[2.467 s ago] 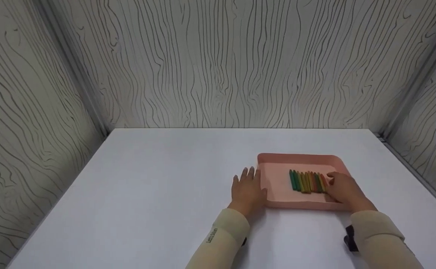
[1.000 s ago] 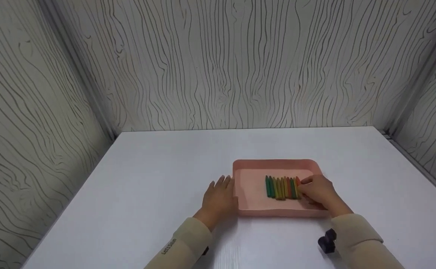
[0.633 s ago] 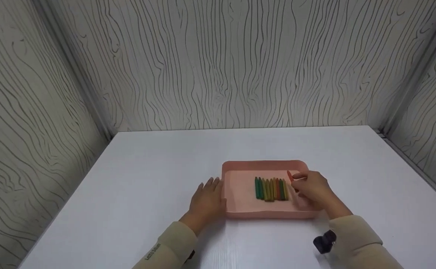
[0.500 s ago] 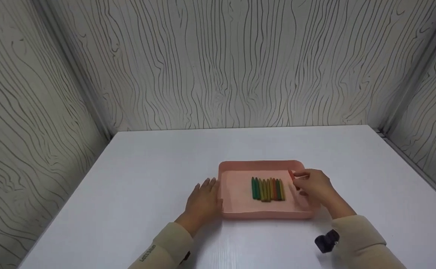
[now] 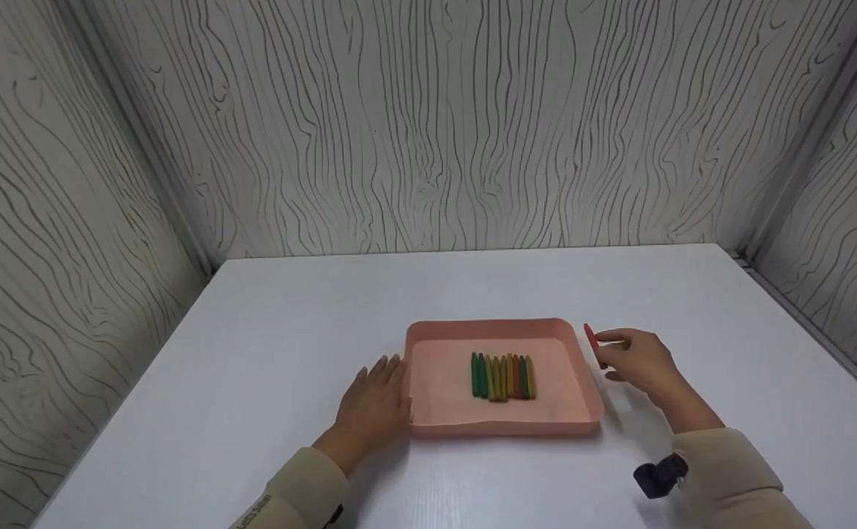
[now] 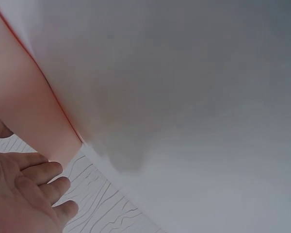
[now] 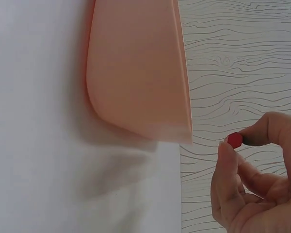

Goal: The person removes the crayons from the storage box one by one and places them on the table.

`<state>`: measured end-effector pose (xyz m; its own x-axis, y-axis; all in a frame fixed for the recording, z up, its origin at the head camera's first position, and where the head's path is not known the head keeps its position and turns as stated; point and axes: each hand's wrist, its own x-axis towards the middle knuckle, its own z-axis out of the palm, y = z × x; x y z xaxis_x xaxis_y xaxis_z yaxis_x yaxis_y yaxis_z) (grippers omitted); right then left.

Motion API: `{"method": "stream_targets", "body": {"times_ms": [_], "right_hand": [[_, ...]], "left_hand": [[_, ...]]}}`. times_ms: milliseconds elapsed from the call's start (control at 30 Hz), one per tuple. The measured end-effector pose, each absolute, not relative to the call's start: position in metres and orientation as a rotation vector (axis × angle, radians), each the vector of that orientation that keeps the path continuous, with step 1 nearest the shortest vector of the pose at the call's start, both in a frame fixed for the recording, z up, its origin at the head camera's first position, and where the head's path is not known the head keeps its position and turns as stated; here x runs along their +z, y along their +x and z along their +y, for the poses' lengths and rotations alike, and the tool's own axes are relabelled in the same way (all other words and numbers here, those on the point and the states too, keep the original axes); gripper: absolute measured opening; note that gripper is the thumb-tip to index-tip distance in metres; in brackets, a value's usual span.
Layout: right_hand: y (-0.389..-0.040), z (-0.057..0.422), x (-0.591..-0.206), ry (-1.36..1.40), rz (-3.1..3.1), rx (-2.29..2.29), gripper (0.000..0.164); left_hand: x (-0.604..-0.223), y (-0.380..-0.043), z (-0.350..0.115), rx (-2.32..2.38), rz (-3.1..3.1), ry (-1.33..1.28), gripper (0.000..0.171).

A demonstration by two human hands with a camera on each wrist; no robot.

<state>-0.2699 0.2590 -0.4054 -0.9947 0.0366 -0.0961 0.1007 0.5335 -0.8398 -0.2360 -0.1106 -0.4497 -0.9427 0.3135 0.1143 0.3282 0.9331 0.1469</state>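
Observation:
A pink tray [image 5: 436,411] stands on the white table, and a row of several green, yellow and orange crayons [image 5: 503,377] lies side by side on its floor. My right hand [image 5: 638,360] pinches a red crayon [image 5: 591,339] between thumb and finger, just past the tray's right side. In the right wrist view only the six-sided end of the red crayon [image 7: 234,140] shows at the fingertips. My left hand [image 5: 372,400] rests against the tray's left wall with its fingers extended. The left wrist view shows that left hand [image 6: 29,187] beside the pink wall.
The white table [image 5: 289,330] meets a wood-grain patterned panel [image 5: 428,125] at the back, with similar panels on both sides. A dark wrist camera [image 5: 660,476] hangs under the right sleeve.
My right hand has lifted the red crayon from the right end of the row and carried it out past the tray's edge. Tray and left hand have shifted left in view.

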Motion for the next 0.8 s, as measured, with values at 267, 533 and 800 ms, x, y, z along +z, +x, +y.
{"method": "stream_targets", "body": {"times_ms": [267, 533, 800], "right_hand": [[-0.269, 0.268, -0.420, 0.167, 2.727, -1.396, 0.047], [-0.271, 0.269, -0.437, 0.202, 2.714, -1.339, 0.046], [-0.269, 0.268, -0.446, 0.218, 2.736, -1.271, 0.044]], "left_hand": [[-0.449, -0.234, -0.116, -0.247, -2.952, -0.536, 0.050], [-0.452, -0.236, -0.117, -0.284, -2.958, -0.513, 0.052], [-0.452, -0.234, -0.116, -0.256, -2.954, -0.522, 0.052]]}}
